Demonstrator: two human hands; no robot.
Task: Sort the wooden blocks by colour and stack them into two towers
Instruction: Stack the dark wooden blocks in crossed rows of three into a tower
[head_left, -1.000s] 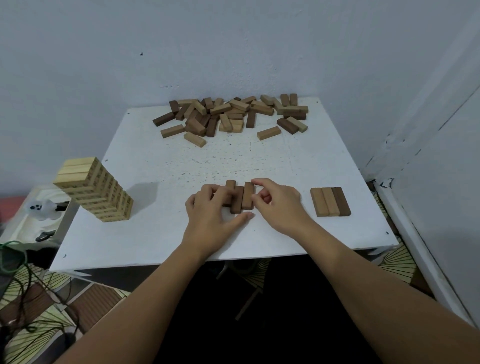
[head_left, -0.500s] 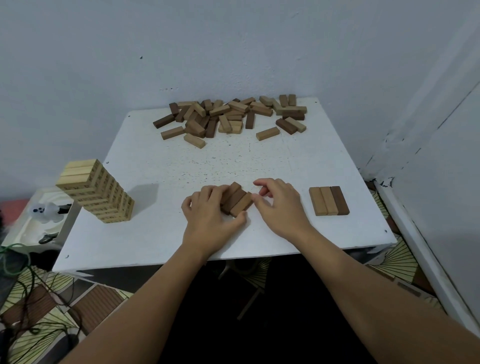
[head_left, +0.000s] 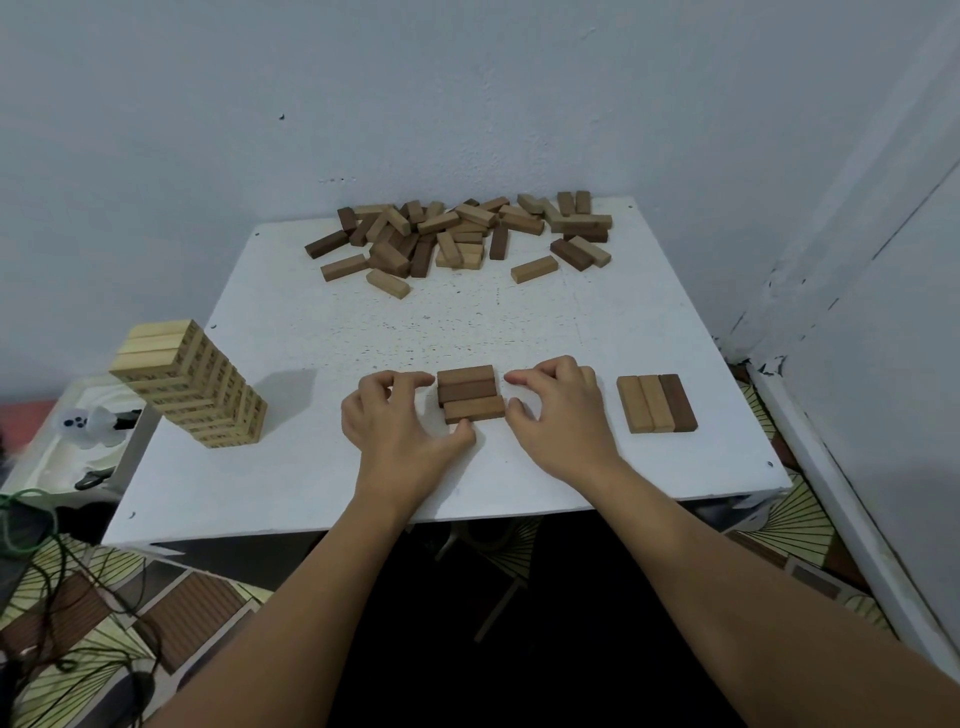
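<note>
Three brown blocks (head_left: 470, 393) lie flat side by side in a row near the front middle of the white table (head_left: 311, 332), long sides facing me. My left hand (head_left: 400, 423) holds the row's left end, thumb against the front block and fingertips at the far corner. On the right end, my right hand (head_left: 558, 413) has curled fingers and its thumb at the block ends. A tower of light blocks (head_left: 189, 387) stands at the left edge. The pile of mixed loose blocks (head_left: 457, 236) lies at the back.
A flat row of three blocks (head_left: 656, 404), two light and one dark, lies right of my right hand. Walls close in behind and to the right. A white tray with small items (head_left: 62, 447) and cables (head_left: 31, 525) sit low on the left.
The three brown blocks were turned from pointing away from me to lying crosswise and were set flat in a neat row. Both hands have slid out to the row's ends.
</note>
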